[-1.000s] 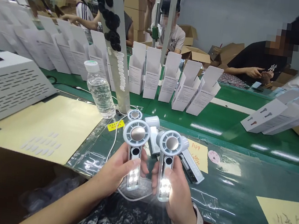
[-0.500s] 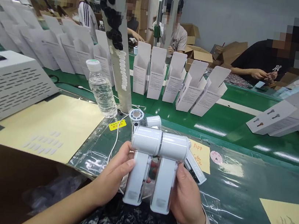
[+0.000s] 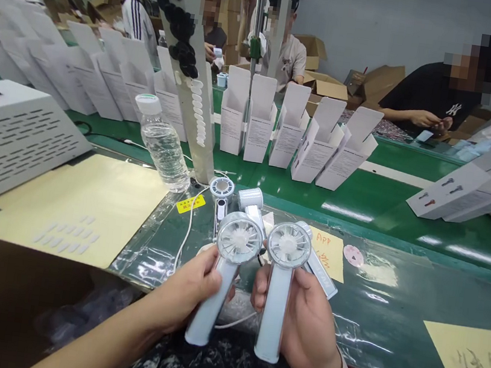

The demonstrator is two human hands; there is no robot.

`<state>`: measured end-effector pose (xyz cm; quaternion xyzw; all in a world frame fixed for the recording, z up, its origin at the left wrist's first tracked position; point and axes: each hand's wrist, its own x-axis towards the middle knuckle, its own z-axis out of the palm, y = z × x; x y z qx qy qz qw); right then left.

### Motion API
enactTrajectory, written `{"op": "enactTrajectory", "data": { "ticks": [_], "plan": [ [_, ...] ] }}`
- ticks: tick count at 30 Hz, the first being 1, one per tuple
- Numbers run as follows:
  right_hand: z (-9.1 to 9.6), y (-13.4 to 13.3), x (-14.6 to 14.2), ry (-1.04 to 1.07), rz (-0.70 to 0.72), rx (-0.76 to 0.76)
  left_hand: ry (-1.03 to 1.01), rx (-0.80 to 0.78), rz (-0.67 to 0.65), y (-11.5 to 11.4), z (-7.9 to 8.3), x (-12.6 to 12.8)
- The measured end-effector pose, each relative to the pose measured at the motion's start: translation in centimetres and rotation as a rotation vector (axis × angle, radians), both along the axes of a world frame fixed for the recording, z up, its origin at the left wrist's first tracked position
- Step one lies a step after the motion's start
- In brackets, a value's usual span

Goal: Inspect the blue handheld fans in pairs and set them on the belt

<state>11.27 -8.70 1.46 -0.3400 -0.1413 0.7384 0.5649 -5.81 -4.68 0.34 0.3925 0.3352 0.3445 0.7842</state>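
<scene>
The left hand (image 3: pixel 188 285) has its fingers wrapped around a pale-blue, round-headed plastic fan (image 3: pixel 225 277); to its right, the right hand (image 3: pixel 309 315) grips a second such fan (image 3: pixel 277 298), both by the glossy dark-green counter's (image 3: pixel 382 316) near edge.

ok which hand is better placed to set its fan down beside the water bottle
Probably the left hand: its fan is nearer the bottle; the right hand holds the other fan farther off.

left hand (image 3: pixel 193 280): around one handheld fan (image 3: pixel 221 293)
right hand (image 3: pixel 310 315): around another handheld fan (image 3: pixel 276 301), alongside
water bottle (image 3: pixel 162 147): left of post (image 3: pixel 202 68)
packaging boxes (image 3: pixel 259 136): on conveyor belt (image 3: pixel 365 193), beyond
</scene>
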Motion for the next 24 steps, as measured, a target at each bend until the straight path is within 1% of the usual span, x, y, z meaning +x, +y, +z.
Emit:
{"op": "enactTrajectory", "data": {
  "ticks": [3,7,9,12,16,20,24],
  "plan": [
    [0.0,0.0,-0.1,-0.010,0.001,0.030,-0.011,-0.033,0.043,0.0,-0.2,0.3],
    [0.1,-0.1,-0.1,0.001,0.007,0.075,0.061,-0.038,0.043,0.0,0.4,0.5],
    [0.1,-0.2,0.0,0.010,-0.004,0.079,0.031,-0.068,0.052,-0.1,0.7,0.4],
    [0.0,-0.2,0.3,0.031,-0.050,0.080,-0.077,-0.071,0.041,-0.1,1.0,0.0],
    [-0.3,-0.3,0.8,0.002,-0.102,0.112,-0.162,0.000,-0.049,-0.1,1.3,-0.4],
    [-0.4,-0.4,0.9,-0.002,-0.240,0.108,-0.183,0.046,-0.045,0.1,1.5,-0.5],
    [-0.3,-0.3,0.4,0.012,-0.258,0.085,-0.174,0.049,-0.054,0.3,1.5,-0.4]
  ]
}}
